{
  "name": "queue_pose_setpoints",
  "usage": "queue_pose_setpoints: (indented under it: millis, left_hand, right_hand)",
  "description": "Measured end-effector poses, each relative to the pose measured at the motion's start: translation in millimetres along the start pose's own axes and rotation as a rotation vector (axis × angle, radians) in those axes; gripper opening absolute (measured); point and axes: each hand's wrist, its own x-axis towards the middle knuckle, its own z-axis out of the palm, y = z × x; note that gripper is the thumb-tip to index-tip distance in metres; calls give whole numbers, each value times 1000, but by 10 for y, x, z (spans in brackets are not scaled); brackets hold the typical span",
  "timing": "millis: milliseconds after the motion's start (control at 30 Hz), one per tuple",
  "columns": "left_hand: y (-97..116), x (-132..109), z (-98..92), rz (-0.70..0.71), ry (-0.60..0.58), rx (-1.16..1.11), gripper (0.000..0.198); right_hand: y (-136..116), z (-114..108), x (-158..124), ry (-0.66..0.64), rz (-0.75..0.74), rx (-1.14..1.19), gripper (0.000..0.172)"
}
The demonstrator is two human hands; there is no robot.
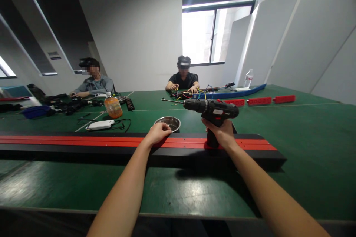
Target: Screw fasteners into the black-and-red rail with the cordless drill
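Observation:
My right hand (223,132) is wrapped around the handle of a black cordless drill (213,109), held upright over the long bar with its bit pointing left. A long thin bit (172,100) sticks out of the chuck. At the near rim of a small metal bowl (178,123), my left hand (158,133) has its fingers bent together and dipping over the edge. Small dark pieces lie in the bowl; what the fingertips hold, if anything, is hidden. Below both hands runs a long black bar with a red strip (111,141), dotted with small holes.
Behind the bar stand a bottle of orange liquid (112,106) and a white power strip (100,124) with a dark cord. Red slotted pieces (259,101) and a blue strip (236,92) lie farther back. Across the green table (311,148) sit two people, one handling coloured wires.

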Motion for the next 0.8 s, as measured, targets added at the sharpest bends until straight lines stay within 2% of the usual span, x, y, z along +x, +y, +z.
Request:
queue_pose_setpoints:
  millis: [133,267,333,400,500,567,667,800]
  left_hand:
    - [-27,29,-2,73,-31,18,11]
    - [18,43,-29,111,112,-76,11]
    - [75,41,-61,86,208,-261,14]
    - [155,23,-116,47,251,-540,21]
    - [302,-40,-242,-37,218,-1007,26]
    - [398,-97,-337,-94,191,-1230,26]
    - [517,-171,-450,-107,164,-1420,20]
    - [614,-196,-502,-118,167,-1551,14]
  right_hand:
    - [-28,5,-12,16,-7,-42,38]
    - [-54,4,-20,24,9,-64,39]
    - [-58,5,-21,22,14,-60,39]
    - [-58,7,-22,28,23,-52,39]
    - [-53,11,-25,34,31,-51,39]
    - [-43,10,-26,30,29,-54,40]
    - [-14,1,-21,23,24,-50,40]
    - [21,-14,-12,22,20,-62,40]
